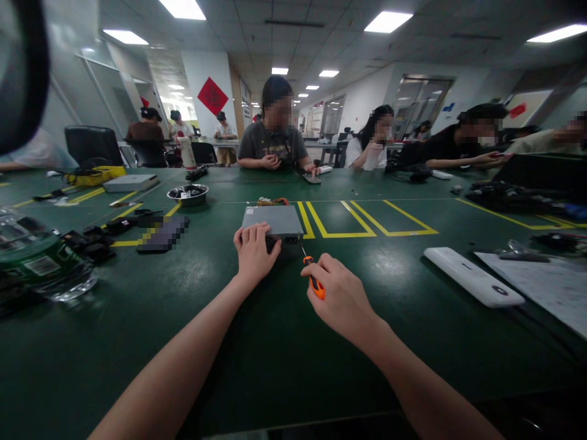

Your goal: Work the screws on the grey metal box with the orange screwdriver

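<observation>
A flat grey metal box, with coloured wires at its back edge, rests on the green table. My left hand grips the box at its front left corner, fingers on top and thumb at the front face. In my right hand is an orange and black screwdriver, held between the fingers. Its thin shaft points to the right end of the box's front face, beside a socket; whether the tip touches a screw is too small to tell.
At the left are a water bottle, a dark phone-like object, a metal bowl and another grey box. A white device and a clipboard lie right. A person sits opposite.
</observation>
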Available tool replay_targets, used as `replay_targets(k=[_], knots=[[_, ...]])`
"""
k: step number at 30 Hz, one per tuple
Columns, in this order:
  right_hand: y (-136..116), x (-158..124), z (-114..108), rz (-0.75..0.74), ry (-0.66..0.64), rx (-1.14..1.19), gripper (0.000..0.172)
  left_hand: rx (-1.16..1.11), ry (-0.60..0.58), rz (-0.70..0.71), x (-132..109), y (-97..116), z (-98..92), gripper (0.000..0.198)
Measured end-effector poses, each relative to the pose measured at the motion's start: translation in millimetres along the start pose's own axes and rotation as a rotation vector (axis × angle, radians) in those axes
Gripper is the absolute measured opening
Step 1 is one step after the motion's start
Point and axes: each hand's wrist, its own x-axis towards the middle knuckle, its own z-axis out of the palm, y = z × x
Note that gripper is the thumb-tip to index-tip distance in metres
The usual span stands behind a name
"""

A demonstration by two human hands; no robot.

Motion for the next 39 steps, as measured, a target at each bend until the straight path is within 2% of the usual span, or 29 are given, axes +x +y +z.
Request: replay_targets(k=[2,6,9,12,15,19,23,26,29,31,35,39], knots=[[-0.8,1.1,-1.6,0.014,0.007,0.027,0.017,0.008,0.002,0.003,0.0,-0.4,0.4,0.031],[0.5,3.3,-4.4,0.135,0.037,0.103,0.036,0.007,0.002,0.012,-0.1,-0.8,0.2,0.030],[2.2,3.0,-3.2,0.191,0.038,0.147,0.027,0.014,0.007,0.018,-0.2,-0.7,-0.2,0.029],[1.9,0.8,-1.2,0.092,0.026,0.088,0.015,0.031,0.010,0.021,-0.2,-0.5,-0.3,0.028],[-0.1,-0.9,-1.1,0.005,-0.020,0.017,0.022,0.044,0.010,0.021,-0.3,-0.6,-0.5,0.028],[-2.3,0.2,-3.7,0.018,-0.021,0.041,0.011,0.038,0.014,0.019,-0.3,-0.8,-0.6,0.029],[-1.9,2.8,-4.8,0.133,0.009,0.128,0.031,0.021,0.008,0.018,-0.3,-0.5,-0.3,0.029],[0.2,2.8,-3.2,0.213,-0.010,0.160,0.029,0.023,0.005,0.016,-0.4,-0.3,0.1,0.030],[2.1,1.2,-0.3,0.115,-0.008,0.099,0.015,0.033,0.004,0.016,-0.5,-0.4,0.5,0.030],[2.5,0.4,1.2,0.048,-0.012,0.041,0.017,0.029,-0.001,0.014,-0.6,-0.5,0.5,0.030],[0.8,1.6,0.2,0.031,-0.016,0.048,0.010,0.015,-0.003,0.007,-0.4,-0.3,0.0,0.030],[0.5,3.7,-2.8,0.157,0.005,0.137,0.032,0.025,0.008,0.018,-0.3,-0.4,-0.3,0.030]])
